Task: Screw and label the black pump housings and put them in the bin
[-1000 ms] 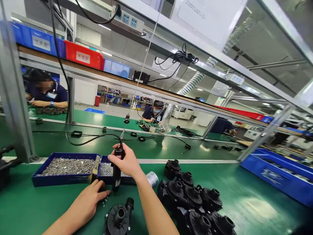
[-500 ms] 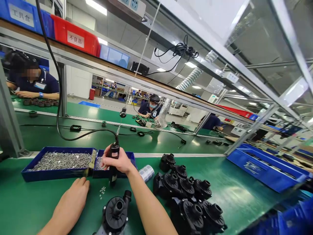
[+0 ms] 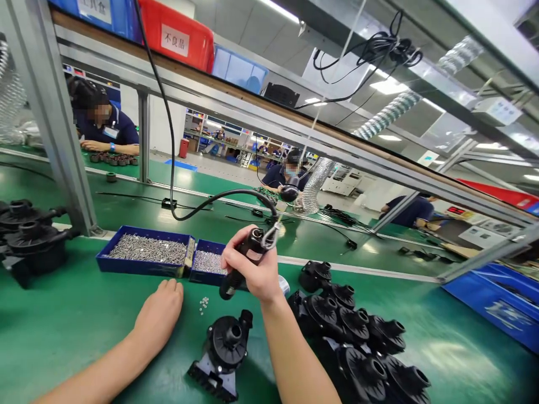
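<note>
Electric screwdriver [image 3: 233, 281] now tilts from upright, right hand [image 3: 261, 276] fingers clamped around it; black pump [image 3: 227, 343] stands at its six o'clock, seemingly not engaged. Left hand [image 3: 161, 310] rests at eight o'clock, grip indeterminable.

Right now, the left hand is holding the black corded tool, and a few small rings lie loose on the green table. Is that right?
Not quite: the right hand, not the left hand, holds the black corded tool, as the head view shows. A few small rings do lie loose on the green table.
</note>
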Demonstrator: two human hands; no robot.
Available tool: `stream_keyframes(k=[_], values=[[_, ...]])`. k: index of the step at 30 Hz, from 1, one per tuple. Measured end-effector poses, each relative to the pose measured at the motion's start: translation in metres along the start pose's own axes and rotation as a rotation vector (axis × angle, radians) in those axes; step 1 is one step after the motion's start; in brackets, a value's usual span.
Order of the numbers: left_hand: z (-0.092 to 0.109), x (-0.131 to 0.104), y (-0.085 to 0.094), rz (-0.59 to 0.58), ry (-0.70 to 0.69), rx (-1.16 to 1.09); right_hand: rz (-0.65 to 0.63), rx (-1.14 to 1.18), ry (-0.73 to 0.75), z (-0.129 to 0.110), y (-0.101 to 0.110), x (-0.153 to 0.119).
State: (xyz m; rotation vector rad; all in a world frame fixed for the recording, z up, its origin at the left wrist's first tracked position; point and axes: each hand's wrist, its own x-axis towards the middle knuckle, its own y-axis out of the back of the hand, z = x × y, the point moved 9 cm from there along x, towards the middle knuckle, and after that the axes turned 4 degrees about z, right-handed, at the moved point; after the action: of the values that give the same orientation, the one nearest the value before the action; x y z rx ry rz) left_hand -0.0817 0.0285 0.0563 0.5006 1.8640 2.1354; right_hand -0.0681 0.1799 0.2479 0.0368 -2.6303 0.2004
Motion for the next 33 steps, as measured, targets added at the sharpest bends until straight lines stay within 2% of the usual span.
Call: stream_keyframes(k=[3,7,11,14,20,25,28,33], values=[[0.013,-0.007,-0.008,-0.056,0.028,-0.431,-0.049,0.076,0.005,-0.002,-0.005,-0.005],[0.04,-0.02,-0.03,-0.239,0.075,-1.071,-0.124,0.15,0.011,-0.003,-0.014,-0.01],[0.055,-0.035,-0.048,-0.477,0.28,-1.366,-0.178,0.222,-0.01,-0.003,-0.022,-0.013],[0.061,-0.041,-0.046,-0.573,0.355,-1.436,-0.209,0.302,-0.027,-0.004,-0.027,-0.015],[0.065,-0.042,-0.039,-0.647,0.345,-1.482,-0.25,0.362,-0.083,-0.001,-0.035,-0.017],[0.056,-0.042,-0.029,-0.617,0.328,-1.447,-0.298,0.406,-0.057,-0.004,-0.036,-0.018],[0.052,-0.047,-0.021,-0.637,0.316,-1.422,-0.331,0.442,-0.038,-0.007,-0.036,-0.02],[0.058,-0.048,-0.009,-0.582,0.202,-1.46,-0.362,0.495,-0.039,-0.006,-0.036,-0.021]])
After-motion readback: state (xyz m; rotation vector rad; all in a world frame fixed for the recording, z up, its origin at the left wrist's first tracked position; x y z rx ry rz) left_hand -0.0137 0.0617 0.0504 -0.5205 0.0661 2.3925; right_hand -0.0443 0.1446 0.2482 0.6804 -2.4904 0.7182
